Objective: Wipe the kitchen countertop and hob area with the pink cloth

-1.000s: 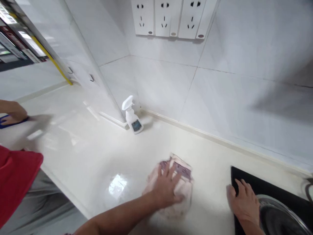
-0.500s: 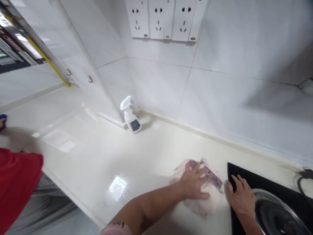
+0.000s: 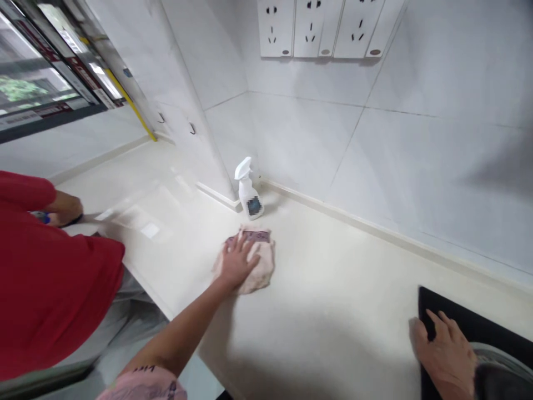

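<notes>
My left hand lies flat with spread fingers on a pale pink cloth. Printed along the cloth's far side is a purple band. Beneath the cloth is the white countertop. Just beyond it, a white spray bottle stands upright in the wall corner. At the lower right, my right hand rests at the left edge of a black cooktop, fingers apart and slightly bent, holding nothing visible. Part of a round glass lid shows beside this hand.
To the left, another person in a red shirt stands at the counter, a hand over a blue object. Wall sockets hang above. A wall projection with hooks rises behind the bottle. A window is at the far left.
My left hand has slid the cloth left across the counter, close to the spray bottle. My right hand stays at the cooktop's edge. The view has turned left, showing more of the other person.
</notes>
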Tool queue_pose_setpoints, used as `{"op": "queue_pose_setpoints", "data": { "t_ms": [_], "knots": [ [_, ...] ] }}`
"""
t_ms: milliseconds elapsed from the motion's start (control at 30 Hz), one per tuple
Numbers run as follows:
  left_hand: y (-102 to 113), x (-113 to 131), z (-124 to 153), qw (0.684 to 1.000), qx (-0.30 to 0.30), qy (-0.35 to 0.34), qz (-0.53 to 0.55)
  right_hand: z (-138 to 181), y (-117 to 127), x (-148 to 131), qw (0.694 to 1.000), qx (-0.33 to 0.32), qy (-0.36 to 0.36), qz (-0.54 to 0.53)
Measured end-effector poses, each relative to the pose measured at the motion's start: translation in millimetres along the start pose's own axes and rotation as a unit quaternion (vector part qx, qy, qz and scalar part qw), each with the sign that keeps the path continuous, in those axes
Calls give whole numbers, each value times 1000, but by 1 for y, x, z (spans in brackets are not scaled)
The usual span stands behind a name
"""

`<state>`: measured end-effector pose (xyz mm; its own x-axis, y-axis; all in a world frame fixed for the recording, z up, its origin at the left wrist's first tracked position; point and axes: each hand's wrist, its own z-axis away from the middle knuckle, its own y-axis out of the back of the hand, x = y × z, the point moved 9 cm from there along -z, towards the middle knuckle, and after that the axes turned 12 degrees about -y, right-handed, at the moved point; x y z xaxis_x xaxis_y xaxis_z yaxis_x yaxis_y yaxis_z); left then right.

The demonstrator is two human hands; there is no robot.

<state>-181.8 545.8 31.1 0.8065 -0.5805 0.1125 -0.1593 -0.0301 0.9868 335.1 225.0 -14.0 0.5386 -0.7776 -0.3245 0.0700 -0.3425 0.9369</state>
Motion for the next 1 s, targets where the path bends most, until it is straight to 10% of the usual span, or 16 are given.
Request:
{"op": "queue_pose_setpoints", "data": {
  "t_ms": [167,333,533,733,900,1000],
  "knots": [
    [19,-99,79,983,12,174,-62,1,5,-3,1000,10,4,-1],
    [16,-82,107,976,1,199,-89,0,4,-2,1000,-15,-20,1],
    [-4,29,83,997,-27,72,-29,-1,7,-4,999,-22,-28,-2],
    [-26,205,63,979,-39,-162,118,0,11,-7,999,-24,-22,-7],
    [-29,351,120,912,-39,-390,120,2,13,-10,1000,-27,-11,0],
    [-36,386,161,892,-33,-444,76,2,14,-9,1000,-16,18,-1]
  ]
}}
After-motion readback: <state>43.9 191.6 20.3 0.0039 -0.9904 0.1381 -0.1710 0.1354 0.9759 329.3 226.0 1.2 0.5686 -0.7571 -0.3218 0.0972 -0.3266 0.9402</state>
